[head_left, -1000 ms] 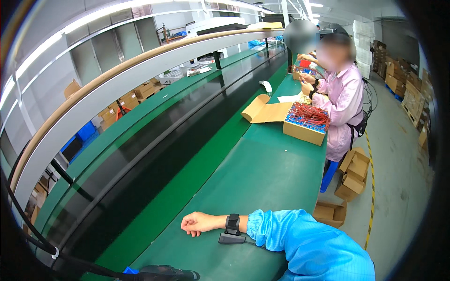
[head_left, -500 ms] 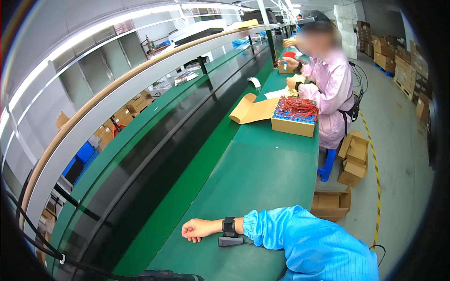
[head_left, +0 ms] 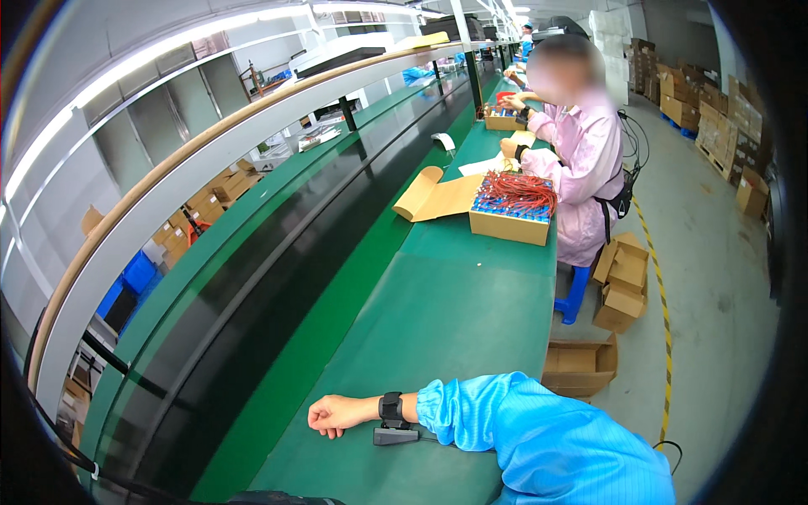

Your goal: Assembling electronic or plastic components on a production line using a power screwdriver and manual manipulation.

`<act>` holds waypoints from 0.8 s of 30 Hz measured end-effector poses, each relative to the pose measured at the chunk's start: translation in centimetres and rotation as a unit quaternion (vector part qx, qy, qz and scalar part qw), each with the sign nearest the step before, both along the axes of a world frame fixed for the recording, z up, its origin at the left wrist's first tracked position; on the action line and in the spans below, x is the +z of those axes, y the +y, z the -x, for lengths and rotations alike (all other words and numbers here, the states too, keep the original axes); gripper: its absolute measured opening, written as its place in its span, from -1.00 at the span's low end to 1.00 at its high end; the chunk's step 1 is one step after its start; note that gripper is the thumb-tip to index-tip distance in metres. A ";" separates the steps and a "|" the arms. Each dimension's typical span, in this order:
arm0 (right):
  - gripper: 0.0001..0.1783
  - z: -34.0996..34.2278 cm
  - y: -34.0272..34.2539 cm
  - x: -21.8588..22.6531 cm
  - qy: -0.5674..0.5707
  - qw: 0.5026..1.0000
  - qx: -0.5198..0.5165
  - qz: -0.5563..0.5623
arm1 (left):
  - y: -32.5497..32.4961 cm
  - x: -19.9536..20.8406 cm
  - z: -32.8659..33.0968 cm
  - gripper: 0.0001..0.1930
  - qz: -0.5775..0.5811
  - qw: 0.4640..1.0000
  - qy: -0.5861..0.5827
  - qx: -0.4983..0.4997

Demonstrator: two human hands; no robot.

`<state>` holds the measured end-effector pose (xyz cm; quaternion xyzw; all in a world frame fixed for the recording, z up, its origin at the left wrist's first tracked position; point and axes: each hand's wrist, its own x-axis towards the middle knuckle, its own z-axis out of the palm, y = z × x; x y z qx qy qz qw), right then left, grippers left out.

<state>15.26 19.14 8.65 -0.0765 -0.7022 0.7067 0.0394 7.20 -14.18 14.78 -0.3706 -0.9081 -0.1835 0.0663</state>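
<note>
Right hand (head_left: 332, 416) lies at the left side of the smooth green tabletop (head_left: 438, 320), fingers (head_left: 318, 417) loosely curled under; their tips are partly hidden, so whether they pinch anything cannot be told, and the left hand is out of view. Around the wrist (head_left: 370, 410) runs a black strap (head_left: 391, 410), with a small oblong dark box (head_left: 396, 436) beside it, its thin cable (head_left: 429, 439) lost under the bright blue, creased sleeve (head_left: 539, 429). At the lower edge a dark shape (head_left: 286, 498) is cut off too far to identify. Farther along, a cardboard carton (head_left: 509, 228) holds blue pieces (head_left: 492, 207) under thin, tangled red wires (head_left: 515, 192), beside a person (head_left: 585, 168) in a wrinkled pink coat (head_left: 599, 139)
</note>
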 end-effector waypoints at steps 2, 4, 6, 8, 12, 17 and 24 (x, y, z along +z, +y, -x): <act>-0.79 0.0 0.1 0.0 0.000 1.000 -0.001 -0.003 | 0.1 0.3 -0.1 -0.71 0.003 1.000 0.009 -0.005; -0.79 0.0 0.1 -0.1 -0.007 1.000 -0.002 0.003 | 0.0 0.4 0.0 -0.74 0.028 0.999 0.036 0.014; -0.79 0.0 0.0 0.1 -0.004 1.000 -0.002 0.001 | 0.1 0.5 -0.1 -0.76 0.017 0.999 0.049 0.013; -0.80 0.0 0.0 0.1 0.000 1.000 -0.002 0.000 | 0.3 0.9 -0.3 -0.77 0.000 0.998 0.066 0.009; -0.80 0.0 0.1 0.1 -0.003 1.000 -0.001 -0.001 | -0.2 0.1 0.2 -0.77 0.025 0.994 0.110 0.013; -0.80 0.2 0.0 -0.4 0.000 1.000 -0.003 -0.001 | -0.3 0.0 0.0 -0.78 0.031 0.993 0.109 0.019; -0.82 0.1 -0.2 -0.5 0.015 1.000 -0.011 0.004 | -0.6 -0.5 0.2 -0.79 0.018 0.991 0.132 0.015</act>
